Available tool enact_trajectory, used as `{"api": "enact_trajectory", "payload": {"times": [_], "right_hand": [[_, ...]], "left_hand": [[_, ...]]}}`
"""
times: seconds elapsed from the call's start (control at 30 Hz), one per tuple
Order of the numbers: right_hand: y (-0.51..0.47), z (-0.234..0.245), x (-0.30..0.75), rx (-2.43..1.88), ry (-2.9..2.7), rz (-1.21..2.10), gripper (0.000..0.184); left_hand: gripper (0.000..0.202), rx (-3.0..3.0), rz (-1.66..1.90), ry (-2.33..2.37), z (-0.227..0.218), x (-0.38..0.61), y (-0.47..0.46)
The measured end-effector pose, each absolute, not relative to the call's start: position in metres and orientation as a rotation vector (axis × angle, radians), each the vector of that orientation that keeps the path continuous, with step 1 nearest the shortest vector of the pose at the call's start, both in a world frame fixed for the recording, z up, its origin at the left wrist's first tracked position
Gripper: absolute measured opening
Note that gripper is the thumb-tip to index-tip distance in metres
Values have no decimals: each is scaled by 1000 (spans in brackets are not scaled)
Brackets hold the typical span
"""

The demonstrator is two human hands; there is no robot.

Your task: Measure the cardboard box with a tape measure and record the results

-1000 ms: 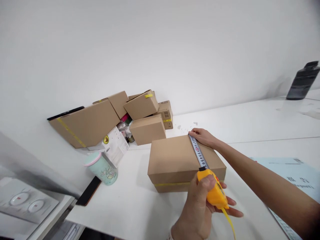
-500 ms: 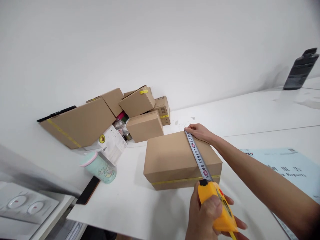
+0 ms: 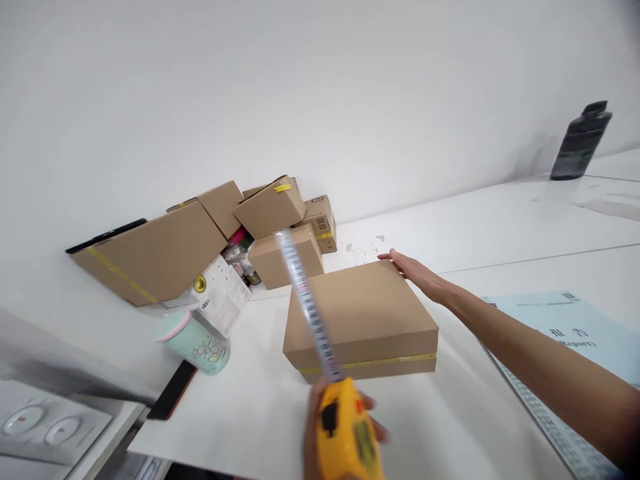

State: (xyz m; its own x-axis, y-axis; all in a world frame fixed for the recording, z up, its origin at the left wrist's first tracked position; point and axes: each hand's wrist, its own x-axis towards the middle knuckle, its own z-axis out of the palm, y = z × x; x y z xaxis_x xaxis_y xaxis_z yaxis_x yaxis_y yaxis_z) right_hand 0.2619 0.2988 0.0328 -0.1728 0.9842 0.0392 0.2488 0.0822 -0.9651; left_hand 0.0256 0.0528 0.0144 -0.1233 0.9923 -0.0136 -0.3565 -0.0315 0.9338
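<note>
Two hands measure the box (image 3: 370,313): left hand (image 3: 311,432) clenched on the tape measure (image 3: 347,435), right hand (image 3: 416,272) released at its edge. Loose blade (image 3: 307,300) likely needs pinning

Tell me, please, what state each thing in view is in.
Yellow tape measure, gripped in left hand, blade extended, tip in the air.
Flat brown cardboard box, closed, yellow-taped, lying flat on the white table.
Right hand, open, resting at the box's far corner.
Mint-green cup with pink lid, lid on.
Black phone, lying flat at the table's edge.
</note>
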Motion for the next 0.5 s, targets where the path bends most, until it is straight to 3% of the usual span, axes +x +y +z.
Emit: {"api": "enact_trajectory", "payload": {"times": [0.2,0.4,0.5], "right_hand": [[269,-2,289,-1128,-1588,1316,76],[213,-24,293,-1160,-1574,1181,69],[187,-24,291,-1213,-1629,946,69]], "left_hand": [[80,891,1955,1415,-4,-49,58],[68,851,1878,1362,-19,-39,79],[67,896,1810,1305,-11,-36,81]]}}
